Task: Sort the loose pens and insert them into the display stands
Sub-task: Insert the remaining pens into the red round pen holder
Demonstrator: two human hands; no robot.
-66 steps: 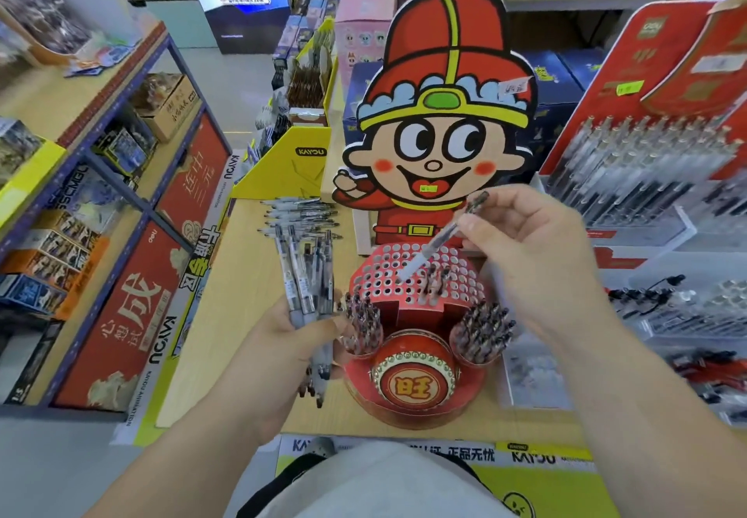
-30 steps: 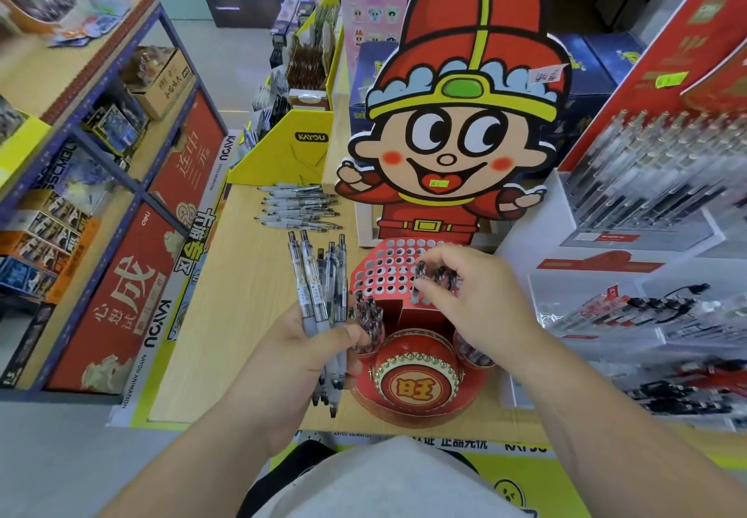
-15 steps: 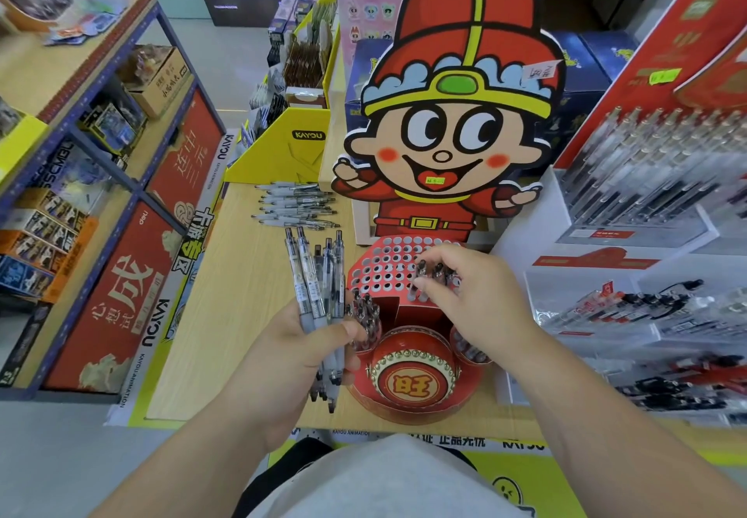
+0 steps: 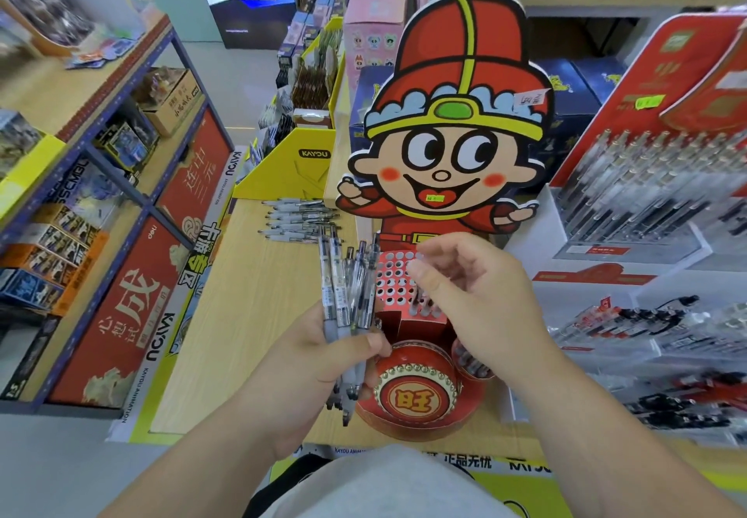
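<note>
The right hand (image 4: 477, 307) has lifted from the red display stand (image 4: 394, 275), fingers (image 4: 465, 246) loose and empty, so that pen looks seated. The left hand (image 4: 315, 364) grips the remaining bundle of pens (image 4: 343, 287).

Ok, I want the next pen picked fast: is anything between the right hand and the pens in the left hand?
Nothing visible. The right hand hangs empty over the red stand, and the pen bundle in the left hand is beside it, open air between.
</note>
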